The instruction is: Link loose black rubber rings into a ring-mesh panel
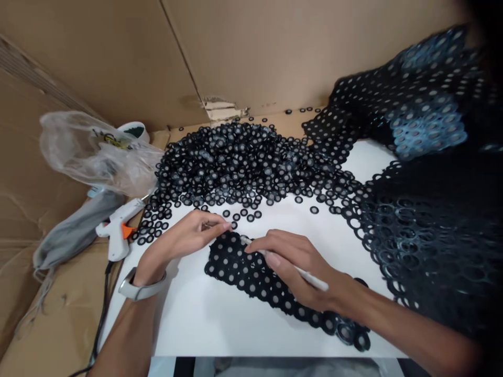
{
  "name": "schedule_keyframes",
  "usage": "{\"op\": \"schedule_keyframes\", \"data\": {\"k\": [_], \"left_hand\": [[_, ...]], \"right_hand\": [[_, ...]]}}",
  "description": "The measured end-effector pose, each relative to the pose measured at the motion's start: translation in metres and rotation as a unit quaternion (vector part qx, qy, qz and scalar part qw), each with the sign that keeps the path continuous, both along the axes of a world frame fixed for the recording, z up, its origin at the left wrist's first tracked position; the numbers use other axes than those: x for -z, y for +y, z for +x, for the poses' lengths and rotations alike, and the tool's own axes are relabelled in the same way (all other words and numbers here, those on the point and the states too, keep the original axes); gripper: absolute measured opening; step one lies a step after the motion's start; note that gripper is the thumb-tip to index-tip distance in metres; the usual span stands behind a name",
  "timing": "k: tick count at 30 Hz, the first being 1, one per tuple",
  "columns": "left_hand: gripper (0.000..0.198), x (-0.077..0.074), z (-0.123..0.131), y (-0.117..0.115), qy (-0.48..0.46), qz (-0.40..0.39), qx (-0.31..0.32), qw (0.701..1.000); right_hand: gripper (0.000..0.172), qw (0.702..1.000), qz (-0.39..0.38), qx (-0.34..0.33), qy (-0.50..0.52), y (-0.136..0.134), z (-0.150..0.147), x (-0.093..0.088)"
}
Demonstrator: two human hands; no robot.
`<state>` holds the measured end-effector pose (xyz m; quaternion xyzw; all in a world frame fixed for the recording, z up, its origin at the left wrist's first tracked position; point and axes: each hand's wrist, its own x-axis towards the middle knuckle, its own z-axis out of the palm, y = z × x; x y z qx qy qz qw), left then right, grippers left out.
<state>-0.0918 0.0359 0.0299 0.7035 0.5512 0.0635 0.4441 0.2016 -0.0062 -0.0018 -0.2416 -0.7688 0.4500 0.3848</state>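
Observation:
A strip of joined black rings point(251, 277) with pale centres lies slantwise on the white board. My right hand point(298, 264) grips a slim white pen-like tool point(314, 279), its tip touching the strip near the upper edge. Thumb and forefinger of my left hand point(192, 233) are pinched together at the strip's top left corner. A small black ring point(234, 225) shows right at those fingertips and seems to be held by them. My right hand and forearm cover part of the strip.
Behind the hands rises a heap of loose black rings point(236, 162). A white glue gun point(120, 228) with an orange trigger, a grey pouch point(78, 230) and a clear plastic bag point(102, 157) lie left. Large joined ring sheets point(432, 251) fill the right. Cardboard walls point(294, 57) stand behind.

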Motion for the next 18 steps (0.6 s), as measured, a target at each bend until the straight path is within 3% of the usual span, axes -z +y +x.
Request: {"op": "schedule_keyframes", "data": {"k": [8,18], "left_hand": [[0.061,0.0092,0.0052,0.0032,0.020,0.005,-0.030,0.999],[0.061,0.0081,0.0091,0.0014,0.022,-0.006,-0.071,0.997]], "right_hand": [[0.019,0.983,-0.180,-0.030,-0.021,-0.0005,-0.0046,-0.0027],[0.027,0.968,-0.248,-0.036,-0.002,0.0018,-0.0042,0.0018]]}}
